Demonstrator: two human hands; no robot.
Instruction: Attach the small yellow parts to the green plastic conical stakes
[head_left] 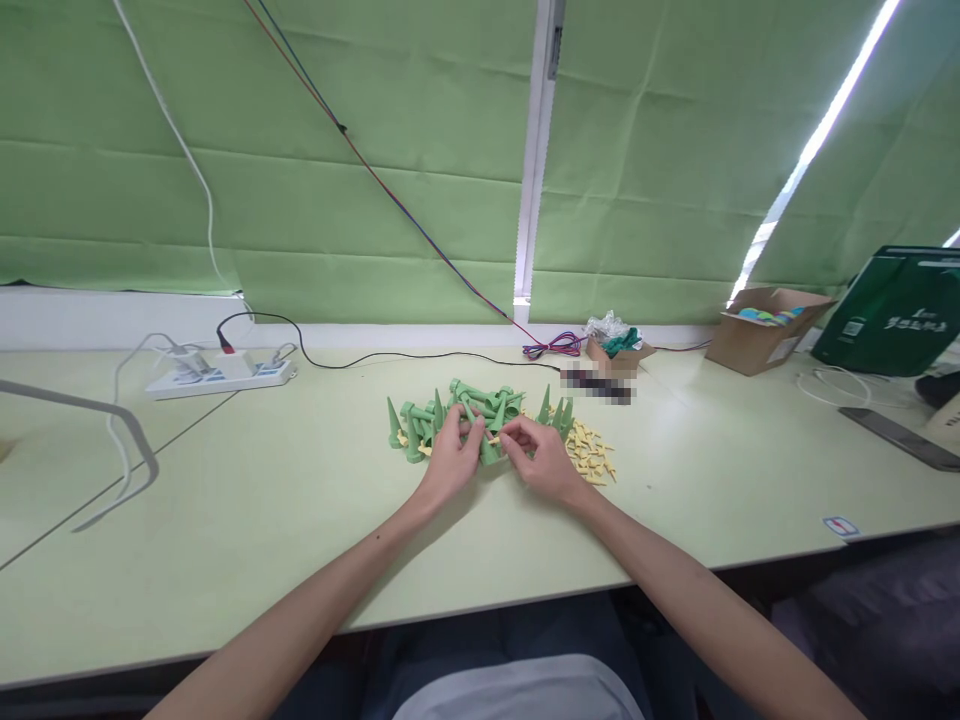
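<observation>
My left hand (456, 455) is closed around a green plastic cone-shaped piece (489, 453) at the near edge of a heap of similar pieces. The fingers of my right hand (546, 460) pinch a small yellow plastic piece (494, 440) beside that cone; whether the two touch is too small to tell. Behind both hands lies the heap of green pieces (465, 390), some tubular, some pointed. Several green cones (394, 424) stand upright at its left end. Just right of my right hand, many small yellow pieces (596, 455) are scattered on the table.
On the pale table (247, 500) a white power strip (225, 375) lies at the back left, with a black cable running right. Toward the back right are a small open box (619, 358), a larger cardboard box (765, 335), a green bag (889, 315) and a phone (904, 438).
</observation>
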